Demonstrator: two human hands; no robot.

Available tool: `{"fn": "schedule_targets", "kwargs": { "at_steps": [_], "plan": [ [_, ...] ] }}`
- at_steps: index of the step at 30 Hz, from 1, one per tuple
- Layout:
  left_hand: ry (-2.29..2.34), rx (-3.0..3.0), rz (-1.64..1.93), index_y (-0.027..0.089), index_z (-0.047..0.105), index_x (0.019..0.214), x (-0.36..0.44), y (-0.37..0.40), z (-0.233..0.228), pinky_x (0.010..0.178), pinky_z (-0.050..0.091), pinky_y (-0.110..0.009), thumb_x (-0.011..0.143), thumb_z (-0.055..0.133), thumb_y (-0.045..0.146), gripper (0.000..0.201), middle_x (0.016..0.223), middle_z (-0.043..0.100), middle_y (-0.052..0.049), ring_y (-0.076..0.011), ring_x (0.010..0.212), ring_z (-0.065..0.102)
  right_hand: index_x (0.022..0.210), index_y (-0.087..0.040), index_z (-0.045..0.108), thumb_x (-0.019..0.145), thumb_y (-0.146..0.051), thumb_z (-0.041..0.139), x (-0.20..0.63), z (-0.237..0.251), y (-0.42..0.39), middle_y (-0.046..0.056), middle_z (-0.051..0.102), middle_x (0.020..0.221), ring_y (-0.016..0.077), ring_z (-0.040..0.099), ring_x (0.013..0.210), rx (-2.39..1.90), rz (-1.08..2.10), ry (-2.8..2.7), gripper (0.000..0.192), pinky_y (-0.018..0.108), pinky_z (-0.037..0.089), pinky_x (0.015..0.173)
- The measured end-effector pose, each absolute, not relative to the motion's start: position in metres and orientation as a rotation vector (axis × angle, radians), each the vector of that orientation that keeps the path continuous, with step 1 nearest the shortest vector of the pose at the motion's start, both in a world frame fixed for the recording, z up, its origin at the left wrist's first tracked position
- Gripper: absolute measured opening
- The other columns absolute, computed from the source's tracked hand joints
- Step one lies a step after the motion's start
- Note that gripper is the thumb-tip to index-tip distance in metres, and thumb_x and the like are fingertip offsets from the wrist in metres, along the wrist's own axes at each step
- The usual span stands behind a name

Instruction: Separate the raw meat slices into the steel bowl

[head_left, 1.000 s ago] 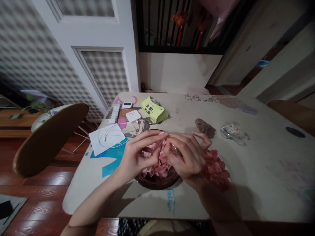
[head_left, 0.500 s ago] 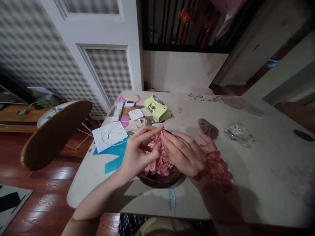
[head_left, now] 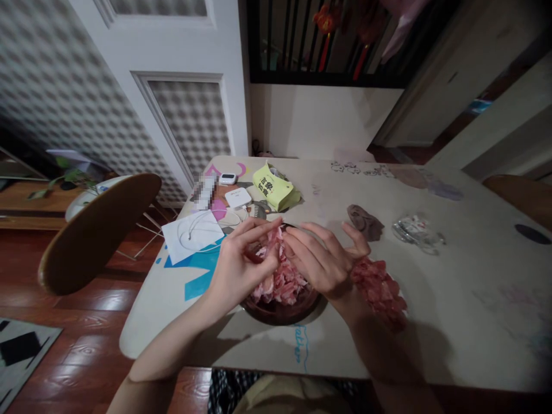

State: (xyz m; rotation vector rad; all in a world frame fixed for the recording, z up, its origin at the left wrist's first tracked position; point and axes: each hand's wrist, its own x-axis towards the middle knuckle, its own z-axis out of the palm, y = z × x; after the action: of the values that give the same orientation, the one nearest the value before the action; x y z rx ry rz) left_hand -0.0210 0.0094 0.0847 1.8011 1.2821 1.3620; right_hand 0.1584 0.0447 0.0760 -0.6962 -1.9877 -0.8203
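A dark, see-through round bowl (head_left: 276,316) stands near the table's front edge, heaped with pink, ruffled, thin pieces (head_left: 282,287) that look like petals or meat slices; I cannot tell which. Above the heap, my left hand (head_left: 248,259) pinches one pink piece (head_left: 276,237) between thumb and fingers. My right hand (head_left: 321,259) meets it from the other side, thumb and index fingertip closed on the same piece, other fingers lifted and spread. Right of the bowl, partly behind my right wrist, lies a pile of darker red, thin pieces (head_left: 382,293) on something pale.
On the table's far left lie a lime-green packet (head_left: 276,187), a white box-shaped device (head_left: 238,198), a small device with a dark screen (head_left: 227,179) and a cable on a white sheet (head_left: 194,236). A brown crumpled cloth (head_left: 365,222) and a clear plastic bundle (head_left: 416,232) lie right.
My right hand has shifted slightly left and its fingers have lifted and spread more. The left hand stays nearly in place, pinching the pink piece. The view has tilted slightly.
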Motion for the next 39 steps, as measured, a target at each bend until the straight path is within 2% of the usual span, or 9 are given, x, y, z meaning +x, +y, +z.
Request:
{"fn": "schedule_targets", "kwargs": {
  "at_steps": [2,5,11,16,23,29,34,39],
  "plan": [
    [1.282,1.815,1.356,0.026,0.067,0.133,-0.023,0.01,0.085,0.059,0.054,-0.013,0.088,0.064,0.014,0.047,0.118,0.066,-0.007,-0.0142,0.098,0.066,0.091,-0.023,0.071,0.093,-0.023,0.07,0.156,0.075,0.047,-0.004,0.079,0.091,0.0138,0.073,0.096,-0.725,-0.753,-1.953,0.002,0.041,0.027,0.113],
    [1.276,1.799,1.383,0.027,0.064,0.137,-0.024,0.01,0.084,0.065,0.056,-0.017,0.092,0.063,0.019,0.045,0.122,0.067,-0.007,-0.0129,0.094,0.068,0.09,-0.023,0.068,0.09,-0.02,0.072,0.152,0.078,0.047,-0.006,0.079,0.088,0.0134,0.074,0.091,-0.757,-0.622,-1.922,0.005,0.043,0.026,0.116],
    [1.197,1.781,1.382,0.024,0.065,0.135,-0.021,0.011,0.081,0.091,0.058,-0.028,0.095,0.063,0.025,0.039,0.123,0.072,-0.008,-0.0156,0.101,0.071,0.095,-0.025,0.066,0.088,-0.014,0.072,0.15,0.085,0.038,-0.006,0.08,0.091,0.0139,0.074,0.092,-0.756,-0.38,-1.897,0.014,0.043,0.033,0.111],
    [1.173,1.733,1.429,0.025,0.064,0.136,-0.021,0.012,0.078,0.093,0.058,-0.029,0.096,0.063,0.025,0.039,0.13,0.07,-0.008,-0.0157,0.104,0.072,0.097,-0.025,0.067,0.086,-0.016,0.075,0.15,0.087,0.036,-0.006,0.08,0.092,0.0137,0.074,0.091,-0.777,-0.342,-1.901,0.016,0.041,0.036,0.109],
    [1.196,1.931,1.464,0.026,0.063,0.137,-0.019,0.013,0.077,0.095,0.061,-0.032,0.096,0.064,0.021,0.042,0.135,0.069,-0.009,-0.0194,0.117,0.07,0.091,-0.024,0.067,0.088,-0.012,0.071,0.15,0.084,0.035,-0.006,0.08,0.087,0.0137,0.074,0.086,-0.816,-0.31,-1.865,0.014,0.043,0.035,0.111],
    [1.218,2.473,1.86,0.019,0.076,0.111,-0.021,0.015,0.081,0.093,0.061,-0.038,0.084,0.077,0.009,0.028,0.115,0.077,-0.009,-0.0221,0.107,0.072,0.092,-0.023,0.068,0.087,-0.011,0.073,0.15,0.083,0.033,-0.007,0.08,0.088,0.0123,0.075,0.084,-0.824,-0.396,-1.85,0.014,0.041,0.036,0.111],
    [1.16,2.679,1.79,0.014,0.075,0.114,-0.023,0.016,0.082,0.09,0.062,-0.04,0.082,0.077,0.008,0.032,0.115,0.077,-0.011,-0.026,0.108,0.07,0.093,-0.022,0.068,0.088,-0.011,0.073,0.151,0.083,0.031,-0.006,0.081,0.09,0.0127,0.076,0.086,-0.803,-0.407,-1.842,0.013,0.04,0.038,0.108],
    [1.217,2.753,1.814,0.013,0.073,0.118,-0.026,0.015,0.077,0.091,0.062,-0.037,0.082,0.078,0.007,0.037,0.116,0.077,-0.01,-0.0254,0.11,0.069,0.092,-0.022,0.069,0.087,-0.01,0.073,0.151,0.086,0.028,-0.005,0.081,0.089,0.0126,0.076,0.082,-0.808,-0.413,-1.82,0.014,0.04,0.041,0.104]
  ]
}}
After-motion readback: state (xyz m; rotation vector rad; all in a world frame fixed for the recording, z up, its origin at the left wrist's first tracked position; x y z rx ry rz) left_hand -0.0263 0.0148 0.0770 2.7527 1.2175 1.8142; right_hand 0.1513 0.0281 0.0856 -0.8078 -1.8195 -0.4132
